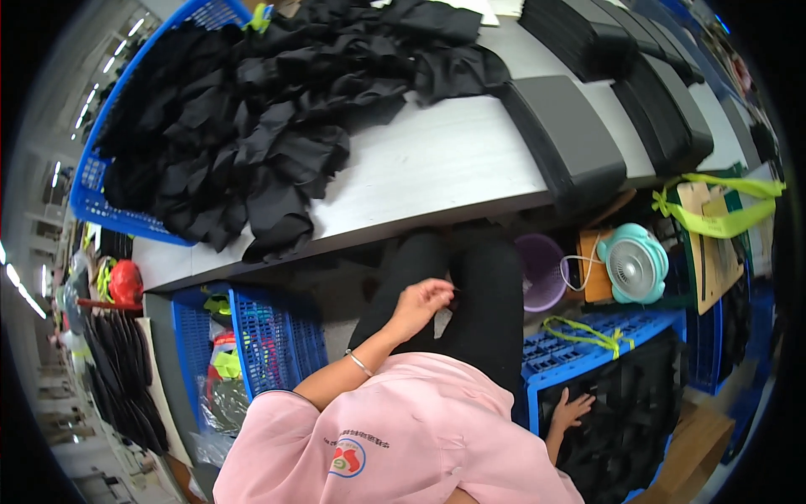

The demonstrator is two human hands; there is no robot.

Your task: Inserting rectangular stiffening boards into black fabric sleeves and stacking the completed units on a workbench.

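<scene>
My left hand (422, 304) is over my lap, its fingers pinched together. A tiny thin bit shows at the fingertips, too small to name. Down at my right side, my right hand (572, 410) lies with fingers spread on black fabric pieces (625, 399), which fill a blue plastic crate (531, 401). On the white table (437, 160) in front of me, a loose heap of black fabric (277, 109) spills out of a blue basket (91, 181) at the left.
Stacks of black flat pieces (564, 126) stand at the table's right. Below them are a purple bin (541, 273) and a turquoise fan (634, 263) with a white cable. Blue baskets (277, 336) stand at my left. Yellow-green strips (726, 218) hang on a board at the right.
</scene>
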